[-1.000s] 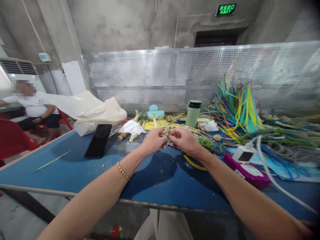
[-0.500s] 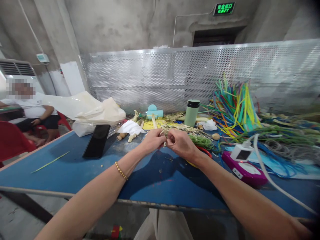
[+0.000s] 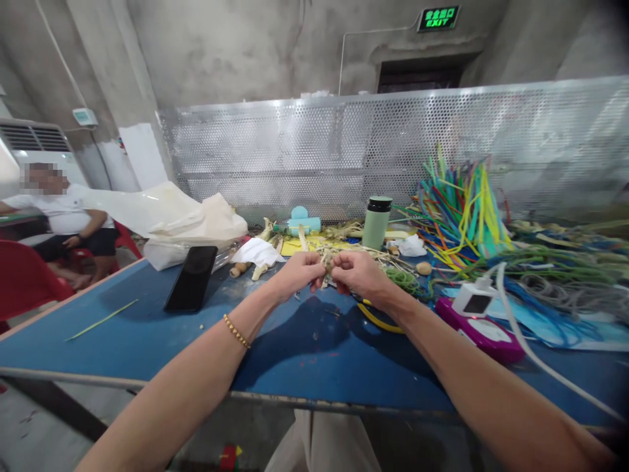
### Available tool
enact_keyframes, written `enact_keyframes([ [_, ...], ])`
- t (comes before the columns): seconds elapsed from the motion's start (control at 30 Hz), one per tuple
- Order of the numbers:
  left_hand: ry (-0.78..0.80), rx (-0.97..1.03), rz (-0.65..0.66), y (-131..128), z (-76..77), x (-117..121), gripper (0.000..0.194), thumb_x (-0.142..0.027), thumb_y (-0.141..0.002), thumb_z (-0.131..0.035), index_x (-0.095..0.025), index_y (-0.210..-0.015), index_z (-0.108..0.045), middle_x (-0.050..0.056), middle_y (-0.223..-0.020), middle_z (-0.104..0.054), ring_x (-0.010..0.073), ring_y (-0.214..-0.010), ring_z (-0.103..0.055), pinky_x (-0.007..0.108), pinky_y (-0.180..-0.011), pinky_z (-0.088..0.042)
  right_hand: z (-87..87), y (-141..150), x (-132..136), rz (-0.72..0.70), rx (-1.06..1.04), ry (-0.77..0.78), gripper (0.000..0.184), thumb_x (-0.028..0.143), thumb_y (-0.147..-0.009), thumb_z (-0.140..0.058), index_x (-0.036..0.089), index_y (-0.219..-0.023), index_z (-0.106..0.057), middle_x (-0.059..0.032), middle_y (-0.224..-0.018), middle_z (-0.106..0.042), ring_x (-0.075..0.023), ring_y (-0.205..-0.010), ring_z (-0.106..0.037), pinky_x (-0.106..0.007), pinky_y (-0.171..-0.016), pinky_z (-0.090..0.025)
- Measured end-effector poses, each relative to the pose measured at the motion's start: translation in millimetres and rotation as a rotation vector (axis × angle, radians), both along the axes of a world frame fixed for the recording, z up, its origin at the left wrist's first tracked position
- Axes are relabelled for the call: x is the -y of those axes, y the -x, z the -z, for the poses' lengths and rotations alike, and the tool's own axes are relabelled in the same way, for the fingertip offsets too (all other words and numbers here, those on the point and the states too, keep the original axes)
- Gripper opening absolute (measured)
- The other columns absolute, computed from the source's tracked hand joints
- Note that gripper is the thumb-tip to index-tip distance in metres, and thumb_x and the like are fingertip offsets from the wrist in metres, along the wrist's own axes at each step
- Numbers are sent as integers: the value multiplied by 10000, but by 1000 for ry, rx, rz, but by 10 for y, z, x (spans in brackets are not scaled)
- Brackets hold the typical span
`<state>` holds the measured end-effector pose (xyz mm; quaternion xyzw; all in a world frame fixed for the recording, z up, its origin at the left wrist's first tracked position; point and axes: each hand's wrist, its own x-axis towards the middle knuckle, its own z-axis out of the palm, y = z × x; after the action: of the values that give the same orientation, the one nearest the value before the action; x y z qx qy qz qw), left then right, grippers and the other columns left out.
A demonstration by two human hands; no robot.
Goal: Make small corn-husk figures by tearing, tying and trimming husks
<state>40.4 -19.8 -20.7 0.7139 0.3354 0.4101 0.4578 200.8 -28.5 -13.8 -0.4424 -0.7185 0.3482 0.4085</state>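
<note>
The green flask (image 3: pixel 376 226) stands upright on the blue table (image 3: pixel 147 347), and the pale fibre piece (image 3: pixel 327 267) is held in front of it and to its left, on the wearer's side. The left hand (image 3: pixel 301 272) pinches this piece between thumb and curled fingers; the right hand (image 3: pixel 361 274), nearer the flask, pinches it from the other side, fingertips almost meeting. Its visible part appears longest upright in view, running down between the hands, its lower end pointing toward the wearer; the upper end blends with similar strands behind, so where it stops cannot be told. Left of the flask, well apart, lies a black phone (image 3: pixel 191 278); to its right spreads a bundle of coloured strips (image 3: pixel 472 216); in front, a yellow band (image 3: pixel 378 321) curves beside the right wrist.
</note>
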Motion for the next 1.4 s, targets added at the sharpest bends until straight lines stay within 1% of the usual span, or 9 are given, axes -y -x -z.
enact_keyframes([
  [0.3,-37,-4,48,65,-32,-14,115,-181,-696,-470,-158,-585,-490,3,-549,-521,89,-500,-472,232,-512,-374,-61,-83,14,-225,-246,225,195,247,-689,-610,176,-569,-475,40,-464,-482,-76,-373,-448,-203,-366,-332],
  [0.5,-105,-31,-71,50,-59,-27,67,-195,-689,-537,-140,-670,-569,11,-622,-564,102,-594,-489,232,-549,-361,-80,-58,20,-92,-133,70,149,273,-696,-637,161,-661,-547,42,-440,-519,-79,-369,-459,-188,-364,-320],
  [0.67,-97,83,-204,37,20,-94,289,-363,-708,-660,-132,-576,-546,-7,-538,-512,87,-537,-426,244,-533,-312,-71,-22,33,-24,-60,-7,147,279,-722,-630,164,-668,-555,40,-432,-527,-81,-371,-456,-193,-377,-349],
  [0.83,44,317,-93,18,75,-121,369,-411,-681,-723,-135,-554,-514,-20,-515,-482,72,-508,-400,244,-526,-294,-49,-34,24,-100,-7,-11,160,274,-732,-623,159,-644,-557,14,-512,-594,-80,-396,-502,-183,-386,-376],
  [0.93,53,386,-73,36,68,-139,412,-436,-693,-721,-146,-537,-474,-37,-495,-434,63,-494,-373,242,-523,-286,-55,-74,5,-147,109,-15,107,219,-717,-603,148,-638,-605,-5,-583,-642,-89,-427,-543,-182,-395,-399],
  [1.0,3,389,-97,56,52,-147,432,-449,-710,-706,-153,-527,-449,-45,-484,-403,61,-486,-352,241,-518,-276,-73,-111,-14,-115,157,-48,73,162,-690,-585,148,-702,-656,-12,-645,-669,-103,-467,-575,-186,-410,-419],
  [1.13,-96,252,-145,65,8,-112,409,-459,-754,-649,-153,-555,-464,-35,-511,-428,68,-510,-358,238,-526,-277,-128,-149,-18,25,67,-135,179,137,-699,-559,138,-818,-694,-57,-777,-709,-122,-573,-623,-196,-481,-462],
  [1.27,-153,132,-187,39,-17,-55,371,-428,-754,-648,-142,-570,-499,-28,-529,-453,73,-532,-376,236,-538,-281,-119,-93,19,-23,71,-125,145,250,-754,-578,145,-681,-645,-7,-552,-617,-108,-476,-554,-202,-441,-401],
  [1.4,-27,265,-32,27,-2,-50,357,-426,-738,-680,-129,-598,-541,-8,-559,-505,77,-542,-412,243,-558,-313,-71,-29,32,-63,63,-124,138,198,-722,-577,161,-589,-577,34,-458,-540,-87,-417,-484,-200,-430,-354],
])
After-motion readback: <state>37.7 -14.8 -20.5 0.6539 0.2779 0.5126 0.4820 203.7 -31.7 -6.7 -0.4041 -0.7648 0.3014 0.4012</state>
